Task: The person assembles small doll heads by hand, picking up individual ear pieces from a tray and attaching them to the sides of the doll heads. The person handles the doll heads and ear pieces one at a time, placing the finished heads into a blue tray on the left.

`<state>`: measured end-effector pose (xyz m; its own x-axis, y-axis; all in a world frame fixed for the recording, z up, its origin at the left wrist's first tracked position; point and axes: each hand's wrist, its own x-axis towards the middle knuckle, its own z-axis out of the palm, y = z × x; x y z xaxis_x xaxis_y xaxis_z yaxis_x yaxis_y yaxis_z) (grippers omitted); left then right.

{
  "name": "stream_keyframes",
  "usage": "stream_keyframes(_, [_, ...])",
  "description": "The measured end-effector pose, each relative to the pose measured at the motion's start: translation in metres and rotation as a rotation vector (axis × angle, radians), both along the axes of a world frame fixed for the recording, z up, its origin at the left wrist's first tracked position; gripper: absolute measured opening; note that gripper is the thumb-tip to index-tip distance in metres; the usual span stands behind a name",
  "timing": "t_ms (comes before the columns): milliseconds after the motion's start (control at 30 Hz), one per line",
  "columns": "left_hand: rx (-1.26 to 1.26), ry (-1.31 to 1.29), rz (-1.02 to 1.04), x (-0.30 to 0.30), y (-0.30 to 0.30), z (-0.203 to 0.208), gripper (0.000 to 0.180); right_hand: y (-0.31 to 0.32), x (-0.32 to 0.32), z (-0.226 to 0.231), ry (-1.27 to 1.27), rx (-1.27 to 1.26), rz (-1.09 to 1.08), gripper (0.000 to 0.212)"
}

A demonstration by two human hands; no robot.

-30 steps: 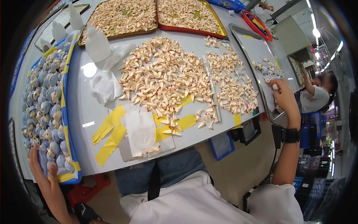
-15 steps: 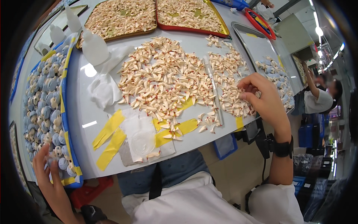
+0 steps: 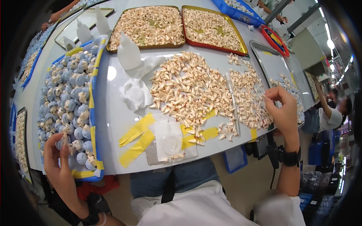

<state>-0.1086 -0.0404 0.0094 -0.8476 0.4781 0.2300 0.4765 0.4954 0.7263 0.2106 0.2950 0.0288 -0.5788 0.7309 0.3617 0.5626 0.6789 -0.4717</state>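
Note:
At the left, the thumb and forefinger of my left hand [image 3: 60, 156] close on a small cream-and-blue figure [image 3: 65, 136], over a tray of similar round pieces [image 3: 64, 101]. My right hand [image 3: 281, 109] has its thumb and forefinger pinched together at the right edge of a smaller pile of cream, tooth-shaped pieces [image 3: 247, 98]. Whatever lies between those fingertips is too small to make out. A clear rod [image 3: 232, 103] divides this pile from a larger heap of the same red-tipped pieces [image 3: 192, 86] in the middle.
Two trays of cream pieces [image 3: 147, 26] [image 3: 213, 30] stand at the back. A white squeeze bottle [image 3: 128, 52] and crumpled tissue [image 3: 134, 94] lie left of the heap. Near the front edge are yellow tape strips [image 3: 137, 148] and a round clear dish [image 3: 169, 144]. A metal tray [image 3: 267, 52] sits right.
The whole view has shifted, so the table appears farther right and lower. My left thumb and forefinger have come together on the figure. My right fingertips remain pinched beside the smaller pile.

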Motion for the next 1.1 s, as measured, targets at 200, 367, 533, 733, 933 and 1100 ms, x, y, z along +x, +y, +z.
stream_keyframes(200, [0.140, 0.096, -0.016, 0.017, 0.004, 0.001, 0.018, -0.001, 0.001, 0.003, 0.055, -0.035, -0.009, 0.008])
stream_keyframes(367, [0.131, 0.163, -0.209, 0.049, -0.008, 0.023, 0.018, -0.003, -0.005, 0.007, 0.282, -0.251, 0.017, 0.006])
stream_keyframes(533, [0.498, -0.214, -0.167, 0.078, 0.016, 0.014, 0.028, -0.016, -0.008, 0.020, 0.378, -0.477, -0.015, 0.017])
stream_keyframes(733, [0.628, -0.447, -0.350, 0.096, 0.023, 0.000, 0.038, -0.041, -0.008, 0.032, 0.478, -0.749, 0.078, 0.021])
stream_keyframes(933, [0.742, -0.706, -0.449, 0.103, 0.034, -0.017, 0.038, -0.056, -0.015, 0.026, 0.558, -0.864, 0.205, 0.016])
stream_keyframes(1100, [0.932, -0.986, -0.576, 0.106, 0.041, -0.022, 0.027, -0.065, -0.034, 0.023, 0.474, -0.771, 0.284, 0.013])
